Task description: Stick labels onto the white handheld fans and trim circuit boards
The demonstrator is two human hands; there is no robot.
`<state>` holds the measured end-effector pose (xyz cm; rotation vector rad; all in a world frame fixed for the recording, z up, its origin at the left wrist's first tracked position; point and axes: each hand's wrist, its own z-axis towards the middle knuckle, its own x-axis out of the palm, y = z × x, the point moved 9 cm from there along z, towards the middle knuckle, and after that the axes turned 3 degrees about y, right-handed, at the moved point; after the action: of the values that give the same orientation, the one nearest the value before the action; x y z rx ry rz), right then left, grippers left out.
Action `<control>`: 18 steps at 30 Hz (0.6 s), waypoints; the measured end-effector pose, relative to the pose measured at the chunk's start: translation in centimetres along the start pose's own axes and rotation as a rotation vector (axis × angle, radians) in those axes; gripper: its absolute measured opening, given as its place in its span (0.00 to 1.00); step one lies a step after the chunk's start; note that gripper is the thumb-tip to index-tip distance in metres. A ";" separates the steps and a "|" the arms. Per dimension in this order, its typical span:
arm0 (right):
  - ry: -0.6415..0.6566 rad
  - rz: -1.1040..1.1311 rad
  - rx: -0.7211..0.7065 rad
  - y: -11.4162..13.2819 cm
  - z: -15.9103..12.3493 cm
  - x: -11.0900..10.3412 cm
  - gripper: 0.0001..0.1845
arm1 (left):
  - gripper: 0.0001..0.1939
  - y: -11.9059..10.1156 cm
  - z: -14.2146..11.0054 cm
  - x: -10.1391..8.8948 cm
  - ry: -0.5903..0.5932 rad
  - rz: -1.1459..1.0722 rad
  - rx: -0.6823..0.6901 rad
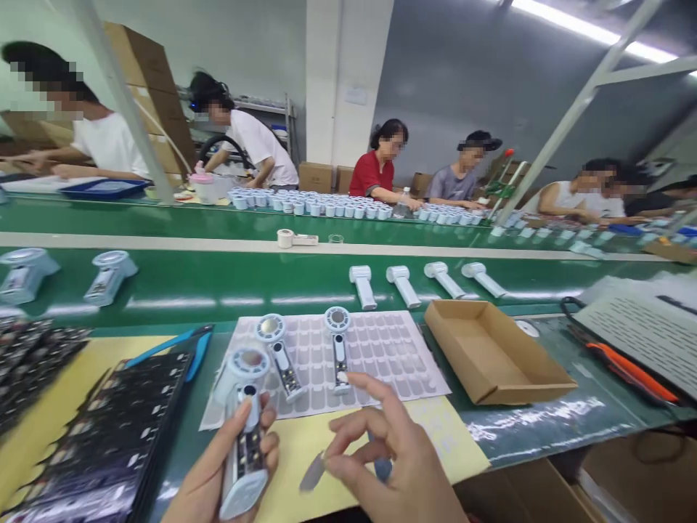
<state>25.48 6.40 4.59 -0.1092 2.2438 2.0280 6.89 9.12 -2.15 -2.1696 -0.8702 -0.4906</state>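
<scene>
In my left hand (215, 457) is a light-blue handheld fan (250, 454), its handle uncovered so that a circuit board shows; the thumb presses on the handle's upper part. My right hand (395, 454) pinches a small grey oval sticker (312, 472) between thumb and finger, just right of the fan and apart from it. Something blue-grey (382, 465) shows behind the right fingers; what it is stays unclear. Beyond both hands, a sheet of grey stickers (392, 356) carries two more fans, one on the left (280, 359) and one on the right (340, 349).
Black circuit-board panels (123, 428) and blue-handled pliers (200, 352) lie at left. A cardboard tray (495, 356) stands at right, near an orange-handled tool (632, 370). Several fan bodies (400, 283) line the green conveyor (261, 280). Across it, co-workers sit behind rows of small cups (327, 207).
</scene>
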 end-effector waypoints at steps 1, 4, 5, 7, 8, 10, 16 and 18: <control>0.088 0.044 0.024 0.4 0.2 1.9 0.38 | 0.07 -0.1 -0.3 0.3 -0.014 0.003 0.014; 0.230 0.051 0.021 1.7 0.8 5.4 0.41 | 0.03 -0.2 -0.4 0.8 0.003 0.003 0.029; 0.247 0.029 0.005 2.1 1.0 6.0 0.41 | 0.02 -0.2 -0.3 0.8 0.010 -0.005 0.020; 0.260 -0.026 -0.012 2.7 1.4 6.6 0.41 | 0.04 -0.2 -0.2 0.7 0.016 -0.030 0.012; 0.261 -0.056 -0.007 2.7 1.6 6.8 0.42 | 0.06 -0.3 -0.1 0.6 0.010 -0.044 0.017; 0.261 -0.110 0.016 2.7 1.8 7.0 0.42 | 0.07 -0.6 0.0 0.5 -0.009 -0.051 0.034; 0.262 -0.182 0.026 2.7 1.9 7.6 0.41 | 0.05 -1.4 0.0 0.5 -0.011 -0.050 0.088; 0.258 -0.187 0.013 2.7 2.0 7.7 0.40 | 0.04 -1.4 -0.1 0.5 -0.008 -0.041 0.080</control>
<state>17.60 8.83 6.08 -0.5876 2.2865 1.9977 6.25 9.94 -1.13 -2.0861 -0.9253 -0.4600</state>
